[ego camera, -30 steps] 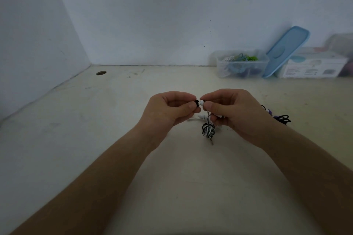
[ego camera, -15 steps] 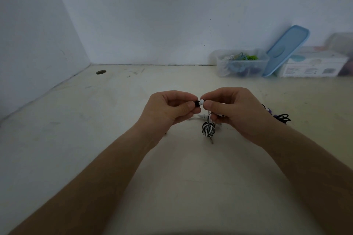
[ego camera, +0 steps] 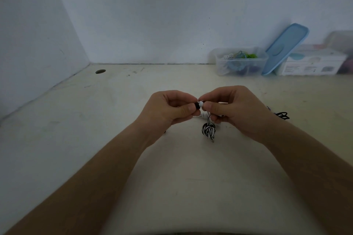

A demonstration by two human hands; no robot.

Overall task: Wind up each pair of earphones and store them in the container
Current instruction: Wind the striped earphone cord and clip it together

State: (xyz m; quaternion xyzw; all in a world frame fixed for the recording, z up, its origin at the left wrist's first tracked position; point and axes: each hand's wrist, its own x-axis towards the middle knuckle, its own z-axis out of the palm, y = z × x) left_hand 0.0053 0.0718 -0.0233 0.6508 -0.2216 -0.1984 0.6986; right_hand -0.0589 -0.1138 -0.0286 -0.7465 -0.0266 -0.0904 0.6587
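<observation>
Pale, scuffed desk in a corner of white wall, dim light. Both hands are up over the middle of the desk, working the black-and-white earphones.

The left hand has its grip closed to a thumb-and-forefinger pinch on a black bud piece, with the other fingers curled in. The right hand has the same tight grip on a white bud piece. The two pieces touch end to end between the fingertips. The cable drops from the right hand, and the wound part hangs as a small striped ball just below and between the hands. I can't tell whether the ball touches the desk.

Against the frames from a second and half a second ago I see almost nothing new. Both pinches are the same and the hands are in the same place. The ball hangs where it did.

Farther out, a loose black pair of earphones lies on the desk, partly behind the right wrist. At the back right by the wall stands the clear container, open, with coloured cables inside. A blue lid leans beside it against a white box. At the back left there is a round hole in the desk.
</observation>
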